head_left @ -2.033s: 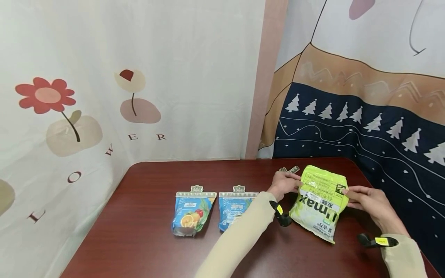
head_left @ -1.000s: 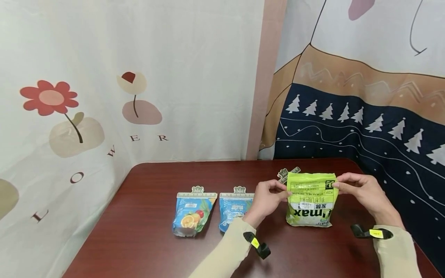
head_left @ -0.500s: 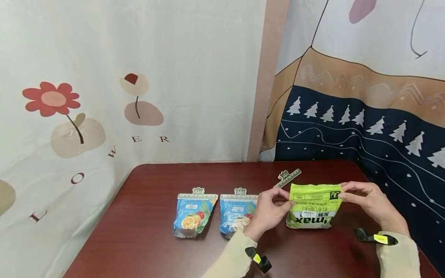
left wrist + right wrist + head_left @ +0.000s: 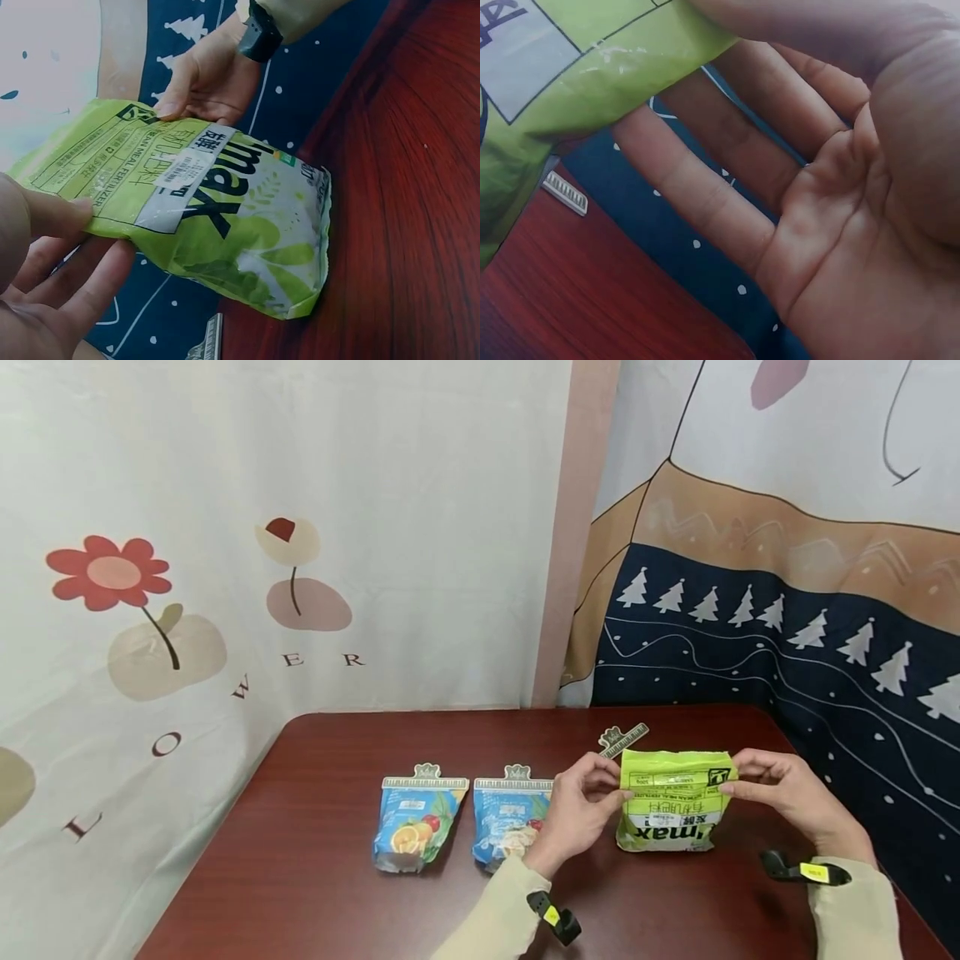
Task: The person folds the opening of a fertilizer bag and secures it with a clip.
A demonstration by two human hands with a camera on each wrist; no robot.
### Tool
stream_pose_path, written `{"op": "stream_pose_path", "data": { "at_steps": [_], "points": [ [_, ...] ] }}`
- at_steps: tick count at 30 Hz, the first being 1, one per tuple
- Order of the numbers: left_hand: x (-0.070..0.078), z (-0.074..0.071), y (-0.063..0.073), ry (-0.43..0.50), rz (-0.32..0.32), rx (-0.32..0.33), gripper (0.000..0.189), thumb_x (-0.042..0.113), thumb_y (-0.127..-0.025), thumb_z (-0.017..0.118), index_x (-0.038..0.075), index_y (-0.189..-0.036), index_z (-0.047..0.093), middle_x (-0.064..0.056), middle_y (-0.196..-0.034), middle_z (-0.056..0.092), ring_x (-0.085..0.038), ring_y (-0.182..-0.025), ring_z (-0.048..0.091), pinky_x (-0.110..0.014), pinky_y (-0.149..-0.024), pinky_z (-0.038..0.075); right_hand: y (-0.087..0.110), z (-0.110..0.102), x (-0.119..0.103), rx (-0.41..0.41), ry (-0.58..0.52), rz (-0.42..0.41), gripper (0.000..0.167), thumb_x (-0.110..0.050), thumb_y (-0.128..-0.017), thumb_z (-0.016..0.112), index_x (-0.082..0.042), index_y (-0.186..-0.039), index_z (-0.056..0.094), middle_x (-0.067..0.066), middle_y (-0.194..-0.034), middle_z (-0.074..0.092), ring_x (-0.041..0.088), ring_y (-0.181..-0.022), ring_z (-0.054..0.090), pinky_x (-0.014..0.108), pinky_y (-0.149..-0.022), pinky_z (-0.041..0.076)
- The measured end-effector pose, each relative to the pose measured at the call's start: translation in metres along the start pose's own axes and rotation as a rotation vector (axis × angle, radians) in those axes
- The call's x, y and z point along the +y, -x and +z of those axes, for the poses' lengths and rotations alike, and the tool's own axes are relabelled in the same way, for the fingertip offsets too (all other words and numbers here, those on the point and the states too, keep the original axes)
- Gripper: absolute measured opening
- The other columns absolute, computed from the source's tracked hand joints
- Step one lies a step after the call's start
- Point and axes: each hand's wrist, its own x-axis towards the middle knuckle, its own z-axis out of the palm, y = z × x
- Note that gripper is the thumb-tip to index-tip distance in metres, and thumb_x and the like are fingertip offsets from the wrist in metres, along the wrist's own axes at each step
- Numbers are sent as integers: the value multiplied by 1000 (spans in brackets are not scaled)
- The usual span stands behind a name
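A green and white fertilizer bag point(image 4: 673, 802) stands upright on the right half of the table, its printing upside down. My left hand point(image 4: 576, 810) pinches its left edge near the top, thumb in front and fingers behind. Its right edge is pinched the same way by my right hand point(image 4: 798, 797). In the left wrist view the bag point(image 4: 225, 217) spans from one hand to the other, with its bottom end near the red-brown surface. Green film lies between thumb and fingers in the right wrist view, where the right palm point(image 4: 840, 247) faces the camera.
Two blue fruit-printed pouches, the left one point(image 4: 416, 827) and the right one point(image 4: 506, 827), lie to the left, each with a clip across its top. A loose metal clip point(image 4: 624, 741) lies behind the bag. Patterned curtains point(image 4: 420, 568) hang beyond the dark red table point(image 4: 315, 860).
The bag, earlier tilted and held up, has come down and now stands upright on the table. My left hand has moved left and nearer, uncovering the loose clip; both hands keep hold of the bag.
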Motion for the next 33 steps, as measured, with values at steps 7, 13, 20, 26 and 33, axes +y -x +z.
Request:
{"op": "stream_pose_path", "data": {
  "at_steps": [7, 13, 20, 26, 33],
  "points": [
    [-3, 0, 2, -20, 118, 3, 14, 1, -96, 69, 6, -89, 58, -12, -106, 77, -12, -99, 74, -20, -81, 59, 1, 2, 3, 52, -65, -83, 24, 15, -88, 68, -5, -88, 56, -8, -86, 70, 6, -79, 66, 25, -68, 53],
    [-4, 0, 3, -121, 242, -75, 28, -3, -100, 58, 14, -107, 79, -2, -110, 76, -13, -101, 69, -16, -80, 54, 1, 3, -1, 48, 14, -97, 22, 11, -87, 72, -2, -103, 78, -15, -97, 77, 4, -85, 70, 20, -70, 56],
    [-3, 3, 2, -231, 264, -84, 36, 0, -100, 61, 18, -130, 72, 2, -122, 73, -3, -94, 66, -11, -71, 49, -3, 6, -10, 63, 117, 35, 28, 1, -88, 76, 1, -116, 75, -18, -104, 77, 6, -86, 73, 23, -71, 59],
    [-3, 6, 2, -248, 258, -48, 36, 1, -98, 65, 18, -129, 72, 2, -119, 75, -1, -102, 67, -12, -77, 50, -2, 5, -12, 66, 170, 51, 28, -2, -90, 76, 0, -118, 75, -20, -104, 76, 2, -86, 72, 23, -71, 59],
    [0, 8, 1, -286, 279, -31, 34, 6, -98, 68, 12, -131, 70, -5, -110, 76, -5, -92, 64, -11, -81, 49, 0, 4, -16, 66, 198, 83, 32, -7, -89, 78, 0, -120, 73, -8, -95, 80, 5, -85, 74, 22, -71, 58]
  ]
}}
